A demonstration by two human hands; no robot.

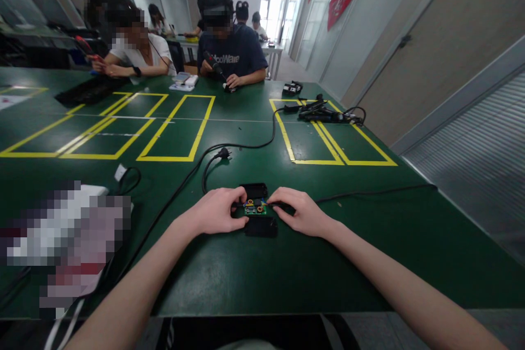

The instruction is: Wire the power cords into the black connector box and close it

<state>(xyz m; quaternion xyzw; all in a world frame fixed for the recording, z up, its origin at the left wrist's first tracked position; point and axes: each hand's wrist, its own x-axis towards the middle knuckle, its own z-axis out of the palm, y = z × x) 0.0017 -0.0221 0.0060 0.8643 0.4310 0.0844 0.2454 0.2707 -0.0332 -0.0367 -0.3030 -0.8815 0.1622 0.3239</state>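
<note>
Circuit board (pixel 255 208), frame's lower centre; left hand (pixel 221 209) beside, grip unclear; right hand (pixel 301 211) pinching black cable (pixel 369 193); tugging could detach wires (pixel 264 203).

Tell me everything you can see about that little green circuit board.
The circuit board is small, green and roughly rectangular, crowded with parts, including two orange rings that look like wound coils. It looks flat and bare, between two black case pieces on the table. Thin coloured wires show at its ends. The left hand is at its left end, the right hand at its right; whether fingertips touch it is unclear.
</note>
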